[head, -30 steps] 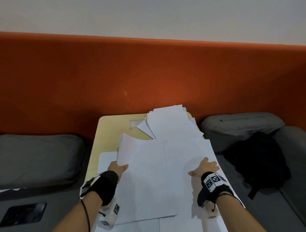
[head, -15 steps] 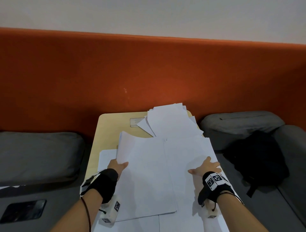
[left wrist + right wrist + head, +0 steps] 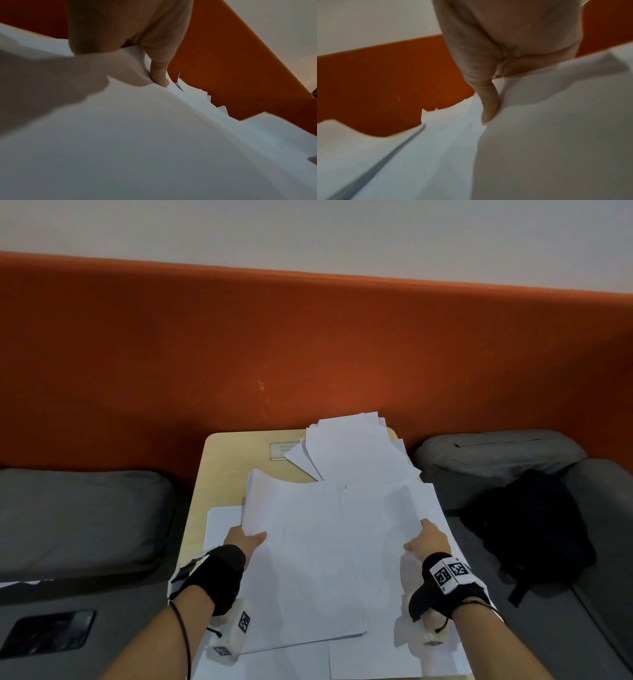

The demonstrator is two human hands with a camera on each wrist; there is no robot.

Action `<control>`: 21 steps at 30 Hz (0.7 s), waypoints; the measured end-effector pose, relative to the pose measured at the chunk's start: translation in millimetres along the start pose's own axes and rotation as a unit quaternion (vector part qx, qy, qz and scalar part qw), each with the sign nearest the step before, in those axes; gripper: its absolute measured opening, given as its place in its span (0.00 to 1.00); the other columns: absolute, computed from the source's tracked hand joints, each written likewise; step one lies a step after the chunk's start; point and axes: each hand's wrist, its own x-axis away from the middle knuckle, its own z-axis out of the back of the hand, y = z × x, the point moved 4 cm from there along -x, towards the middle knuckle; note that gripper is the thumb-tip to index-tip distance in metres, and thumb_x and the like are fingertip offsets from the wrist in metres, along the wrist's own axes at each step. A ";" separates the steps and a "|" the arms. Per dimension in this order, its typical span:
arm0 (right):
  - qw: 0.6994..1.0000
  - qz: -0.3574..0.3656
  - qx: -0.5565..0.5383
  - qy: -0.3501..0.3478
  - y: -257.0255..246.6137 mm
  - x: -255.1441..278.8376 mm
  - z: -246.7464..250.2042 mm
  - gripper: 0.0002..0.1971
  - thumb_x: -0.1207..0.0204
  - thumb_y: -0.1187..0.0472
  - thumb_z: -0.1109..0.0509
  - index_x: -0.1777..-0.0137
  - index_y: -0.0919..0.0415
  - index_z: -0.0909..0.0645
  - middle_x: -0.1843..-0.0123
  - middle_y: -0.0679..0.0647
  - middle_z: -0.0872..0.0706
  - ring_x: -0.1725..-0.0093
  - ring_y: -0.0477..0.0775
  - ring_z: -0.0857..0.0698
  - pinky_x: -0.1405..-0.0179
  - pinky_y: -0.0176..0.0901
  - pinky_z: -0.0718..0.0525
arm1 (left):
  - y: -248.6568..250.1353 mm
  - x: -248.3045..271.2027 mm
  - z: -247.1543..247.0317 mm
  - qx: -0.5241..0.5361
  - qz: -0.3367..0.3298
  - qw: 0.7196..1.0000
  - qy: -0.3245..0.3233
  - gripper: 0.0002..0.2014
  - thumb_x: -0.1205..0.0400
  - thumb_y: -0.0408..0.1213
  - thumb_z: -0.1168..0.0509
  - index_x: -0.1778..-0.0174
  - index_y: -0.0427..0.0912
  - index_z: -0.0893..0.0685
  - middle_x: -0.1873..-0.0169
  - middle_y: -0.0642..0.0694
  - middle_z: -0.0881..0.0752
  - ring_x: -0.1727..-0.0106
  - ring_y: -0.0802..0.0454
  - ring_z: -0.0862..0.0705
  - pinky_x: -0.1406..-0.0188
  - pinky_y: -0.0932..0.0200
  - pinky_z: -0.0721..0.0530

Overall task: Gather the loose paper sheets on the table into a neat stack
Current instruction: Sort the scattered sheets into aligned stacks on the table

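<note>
White paper sheets lie scattered over a small light-wood table (image 3: 226, 460). My left hand (image 3: 247, 538) pinches the left edge of a thick bundle of sheets (image 3: 318, 542); its thumb (image 3: 159, 75) lies on top and the fingers are hidden beneath. My right hand (image 3: 424, 537) grips the right-hand sheets (image 3: 387, 508), with the thumb (image 3: 489, 108) on top and the fingers tucked under the edge. A fanned pile of sheets (image 3: 356, 453) lies at the table's far right corner. A single sheet (image 3: 222, 525) pokes out under the bundle at the left.
An orange padded wall (image 3: 308, 354) backs the table. Grey cushions sit at left (image 3: 78, 515) and right (image 3: 496, 453). A black backpack (image 3: 527, 525) lies on the right seat, a dark phone (image 3: 48, 633) on the left seat.
My right hand lay flat on top of the sheets before; now its fingers are under the right edge, thumb on top. The left hand keeps its grip on the bundle's edge.
</note>
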 end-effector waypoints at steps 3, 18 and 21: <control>0.991 0.061 -0.090 0.079 -10.6 0.9 26.6 0.16 0.27 0.69 0.30 0.39 0.65 0.21 0.43 0.66 0.16 0.43 0.66 0.18 0.50 0.47 0.23 | -0.3 -1.8 0.1 0.012 0.005 1.000 -0.003 0.21 0.22 0.31 0.31 0.36 0.24 0.24 0.40 0.29 0.18 0.40 0.32 0.19 0.39 0.48 0.23; 0.841 0.332 -0.409 0.124 -103.2 41.3 115.7 0.14 0.24 0.74 0.33 0.51 0.51 0.21 0.54 0.47 0.12 0.56 0.39 0.14 0.53 0.35 0.19 | -7.7 -12.1 1.2 0.046 0.041 0.997 -0.035 0.27 0.25 0.35 0.27 0.33 0.27 0.26 0.38 0.33 0.19 0.39 0.33 0.20 0.34 0.41 0.23; 0.811 0.353 -0.450 0.125 -120.7 54.1 127.1 0.16 0.24 0.77 0.35 0.54 0.52 0.22 0.62 0.37 0.11 0.60 0.33 0.15 0.56 0.27 0.19 | -7.7 -11.2 2.1 0.034 0.042 0.998 -0.027 0.26 0.24 0.36 0.28 0.33 0.27 0.26 0.39 0.33 0.18 0.38 0.34 0.19 0.35 0.42 0.22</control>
